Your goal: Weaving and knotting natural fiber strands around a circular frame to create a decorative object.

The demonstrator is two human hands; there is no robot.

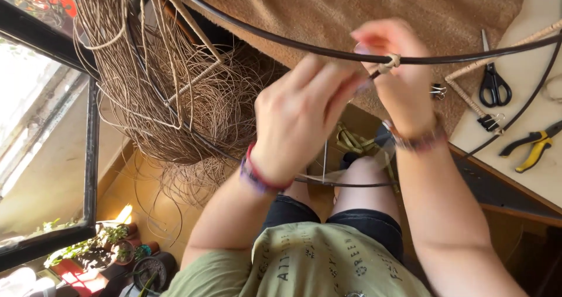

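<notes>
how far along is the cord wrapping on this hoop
Early. Done: one cord knot sits on the dark hoop. In hand: both hands, left hand and right hand, pinch cord at that knot. Left: the rest of the hoop in view is bare, and a big cord bundle hangs unused. Scissors and pliers lie aside.

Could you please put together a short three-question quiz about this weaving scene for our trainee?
1. True or false: both hands work at a cord knot on the dark metal hoop.
2. Which tool has yellow handles? A) scissors B) pliers C) binder clip
3. Fill in: the big bundle of tan cord hangs on the person's ____ side.

Key
1. True: the left hand and right hand meet at the knot.
2. B; the scissors are black.
3. Left.
</notes>
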